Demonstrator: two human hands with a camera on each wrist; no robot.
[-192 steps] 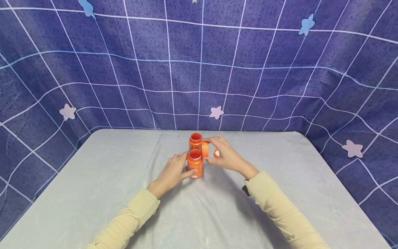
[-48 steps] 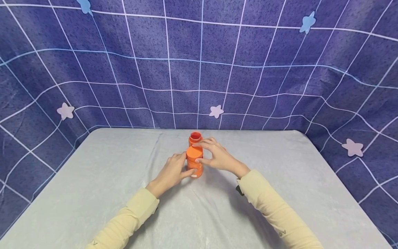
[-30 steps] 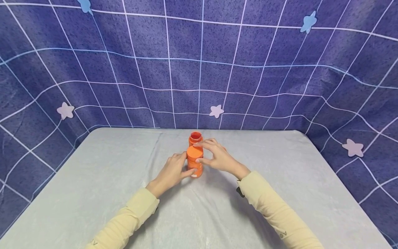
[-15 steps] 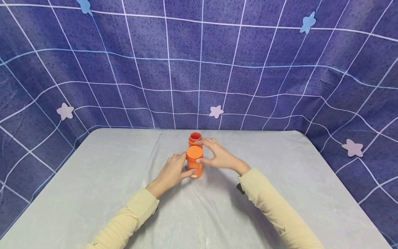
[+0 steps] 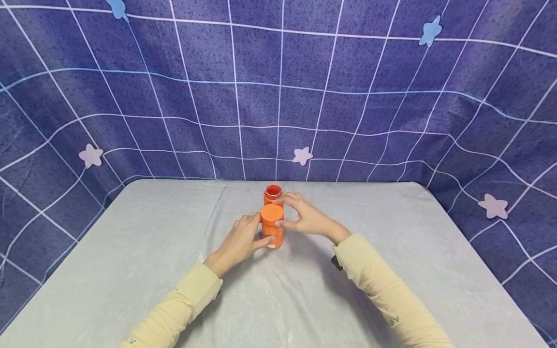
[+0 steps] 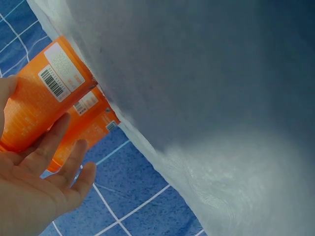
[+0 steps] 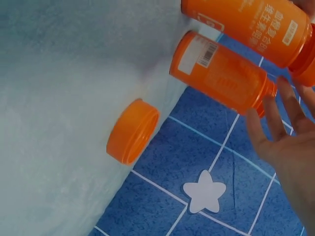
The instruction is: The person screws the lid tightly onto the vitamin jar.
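Near cylindrical orange plastic bottle point(image 5: 271, 231), upright on the grey-draped worktop point(image 5: 278, 299): probably light, stiff, slippery.
Left hand point(image 5: 238, 242): fingers grasp its body (low down likely steadiest); right hand point(image 5: 310, 218): fingers curve round its disc-shaped orange plastic cap point(image 5: 272, 212); just behind, an uncapped orange plastic bottle point(image 7: 219, 73).

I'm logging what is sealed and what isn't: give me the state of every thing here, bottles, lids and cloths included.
Front orange screw-top bottle: upright, lidded, held by the left hand.
Front bottle's lid: over the mouth; tightness cannot be told.
Rear orange screw-top bottle: upright, open.
Loose orange lid: on the grey tablecloth, open side up.
Grey tablecloth: spread, slightly creased.
Star-patterned backdrop: hanging, slightly wrinkled.
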